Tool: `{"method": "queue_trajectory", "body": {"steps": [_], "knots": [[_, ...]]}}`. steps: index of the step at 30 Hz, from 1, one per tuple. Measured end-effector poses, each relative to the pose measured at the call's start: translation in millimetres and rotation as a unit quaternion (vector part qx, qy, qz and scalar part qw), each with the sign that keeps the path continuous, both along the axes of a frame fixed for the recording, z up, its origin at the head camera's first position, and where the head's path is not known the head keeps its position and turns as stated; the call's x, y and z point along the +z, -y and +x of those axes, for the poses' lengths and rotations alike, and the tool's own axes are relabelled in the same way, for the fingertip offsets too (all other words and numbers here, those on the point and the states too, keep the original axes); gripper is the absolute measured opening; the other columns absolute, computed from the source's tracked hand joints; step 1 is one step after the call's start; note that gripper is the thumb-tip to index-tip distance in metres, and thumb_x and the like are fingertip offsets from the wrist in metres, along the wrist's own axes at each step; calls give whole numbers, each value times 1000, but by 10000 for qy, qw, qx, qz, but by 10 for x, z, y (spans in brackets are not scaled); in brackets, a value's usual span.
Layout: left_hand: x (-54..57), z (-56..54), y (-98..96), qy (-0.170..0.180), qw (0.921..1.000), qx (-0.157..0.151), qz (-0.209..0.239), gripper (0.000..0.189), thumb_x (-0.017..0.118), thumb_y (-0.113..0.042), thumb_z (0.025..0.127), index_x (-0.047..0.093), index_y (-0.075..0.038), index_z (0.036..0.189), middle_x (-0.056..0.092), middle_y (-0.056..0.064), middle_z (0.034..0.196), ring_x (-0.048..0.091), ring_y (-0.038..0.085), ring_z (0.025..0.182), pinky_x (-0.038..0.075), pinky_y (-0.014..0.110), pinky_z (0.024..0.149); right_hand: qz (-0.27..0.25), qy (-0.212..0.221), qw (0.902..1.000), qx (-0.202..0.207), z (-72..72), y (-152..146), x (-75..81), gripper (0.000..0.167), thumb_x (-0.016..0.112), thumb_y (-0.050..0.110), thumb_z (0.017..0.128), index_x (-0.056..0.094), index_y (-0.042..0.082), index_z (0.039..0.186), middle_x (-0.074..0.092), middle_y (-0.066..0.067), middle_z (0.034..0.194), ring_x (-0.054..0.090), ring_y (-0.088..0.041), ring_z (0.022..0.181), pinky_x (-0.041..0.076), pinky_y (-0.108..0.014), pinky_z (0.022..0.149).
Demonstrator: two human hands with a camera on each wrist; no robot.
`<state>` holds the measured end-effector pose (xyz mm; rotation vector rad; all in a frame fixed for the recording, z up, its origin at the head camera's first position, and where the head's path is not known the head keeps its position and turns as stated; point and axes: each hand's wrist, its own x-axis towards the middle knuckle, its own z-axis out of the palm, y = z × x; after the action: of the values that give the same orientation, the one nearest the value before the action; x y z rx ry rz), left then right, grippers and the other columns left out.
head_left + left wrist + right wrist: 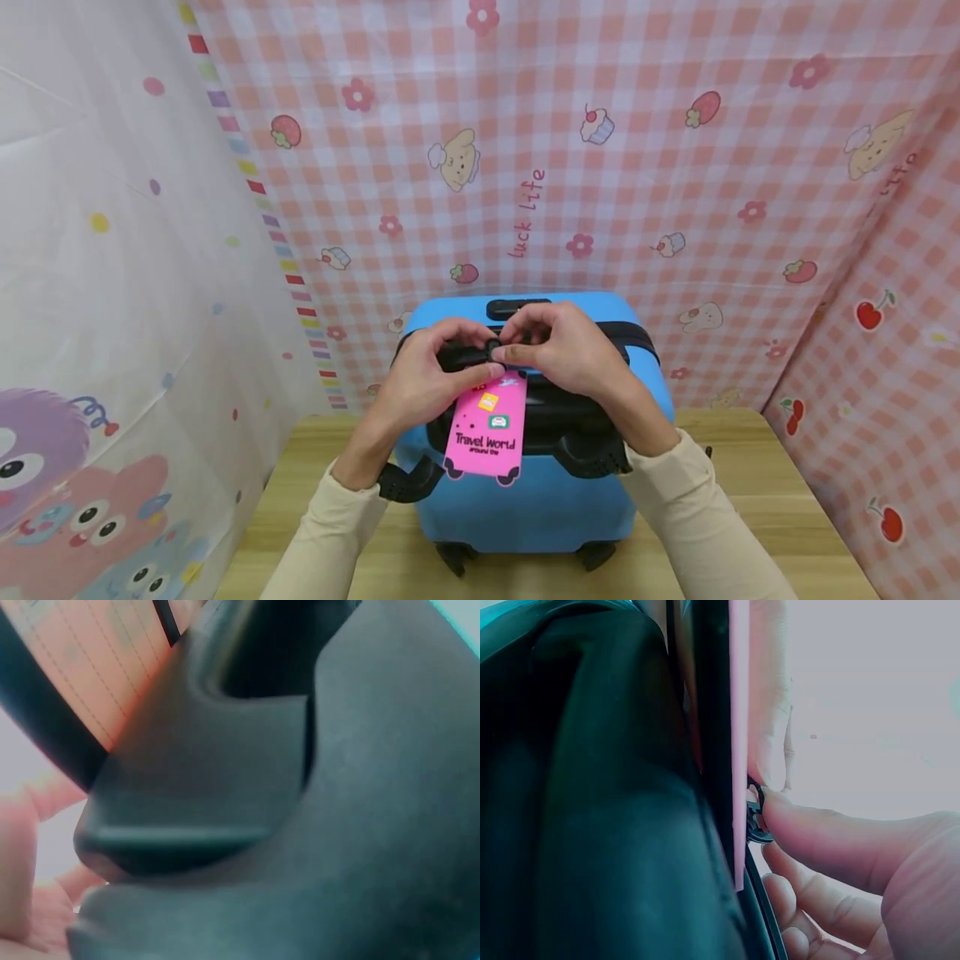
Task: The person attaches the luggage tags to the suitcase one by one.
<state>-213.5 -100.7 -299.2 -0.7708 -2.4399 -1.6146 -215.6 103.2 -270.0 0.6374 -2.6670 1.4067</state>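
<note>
A pink luggage tag (486, 454) printed "Travel World" hangs in front of the black top part of a blue suitcase (525, 512). At its upper end, my left hand (420, 379) pinches the tag's black strap, the thumb lying over the tag's top edge. My right hand (566, 350) pinches a small black buckle (757, 821) on that strap between thumb and fingers. Edge-on in the right wrist view, the tag shows as a thin pink strip. Black suitcase plastic (390, 787) fills most of the left wrist view, hiding much of the left hand.
A black belt (636, 335) runs around the suitcase's upper part, near a black top handle (517, 307). Its wheels (456, 557) face the near side of the wooden table (765, 492). Checked pink cloth (630, 192) hangs behind, with printed white cloth (150, 275) at left.
</note>
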Motion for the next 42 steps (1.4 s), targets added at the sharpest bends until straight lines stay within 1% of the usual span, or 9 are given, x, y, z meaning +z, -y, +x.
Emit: {"method": "queue_trajectory", "body": {"steps": [6,15,25,35,42], "knots": [[-22,4,3,45,10000,-45,57,28,78,-18,86,70,-13,112,68,2,105,62,17,97,51,41,88,-23,61,10000,18,6,-6,-18,12,76,18,87,73,9,95,63,-5,77,55,-21,69,45,-33,63],[-45,10,-10,78,9999,49,85,27,78,-18,86,71,-14,112,69,1,105,62,17,97,52,41,85,-80,80,9999,-14,7,1,-61,11,75,17,89,72,9,95,62,-5,79,53,-22,69,45,-33,63],[-17,23,-12,181,9998,-17,29,31,80,-19,84,70,-15,113,69,1,107,62,18,99,52,40,86,-69,95,9998,158,11,-27,-49,13,76,16,87,71,8,96,61,-6,83,53,-23,72,45,-34,66],[-24,2,-2,47,9998,-116,173,28,79,-15,85,70,-14,111,69,2,106,63,18,96,54,41,83,-63,160,9998,36,5,20,-28,9,75,15,87,70,8,92,61,-6,80,53,-23,71,45,-33,63],[-16,13,5,-11,9998,-2,211,25,80,-19,85,71,-14,108,69,1,105,63,19,93,54,40,79,-210,46,9997,138,6,40,-34,5,72,13,90,68,10,90,58,-5,76,50,-23,66,41,-32,59]]}}
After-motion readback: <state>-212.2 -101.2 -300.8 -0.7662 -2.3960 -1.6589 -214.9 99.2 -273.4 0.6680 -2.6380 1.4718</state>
